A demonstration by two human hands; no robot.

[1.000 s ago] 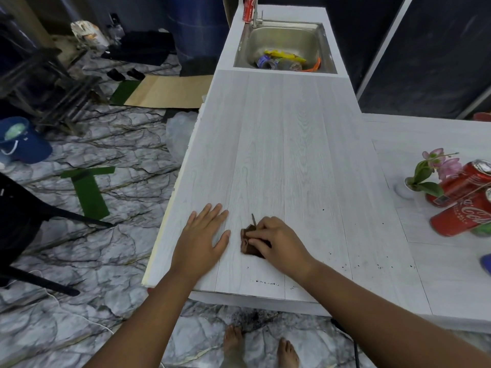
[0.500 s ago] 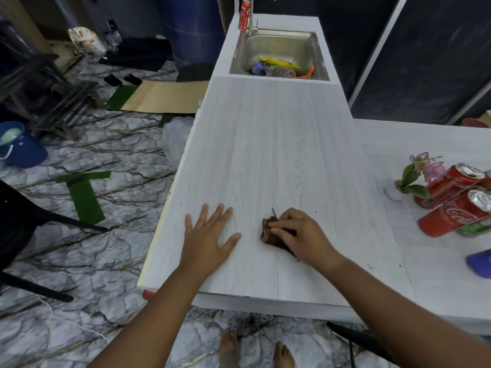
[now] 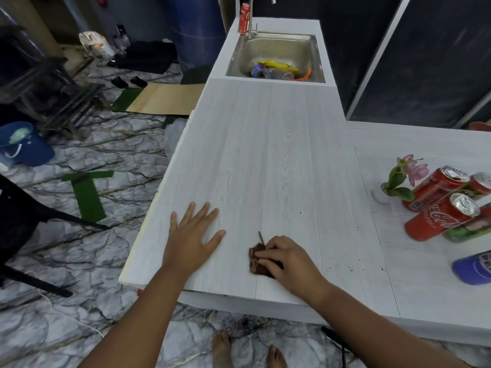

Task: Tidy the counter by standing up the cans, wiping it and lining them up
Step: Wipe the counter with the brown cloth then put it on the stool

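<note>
Your right hand presses a small brown cloth onto the counter near its front edge, fingers closed on it. Your left hand lies flat, fingers spread, near the front-left corner. The cans cluster upright at the right edge.

Head view (downward) over counter

Front red can, on the bench at right: white script, partly readable as "Coca-Cola". Rear red can: white script, not legible. Blue can: white letters, cut off, unreadable. Far red can by the sink: markings too small.
</note>
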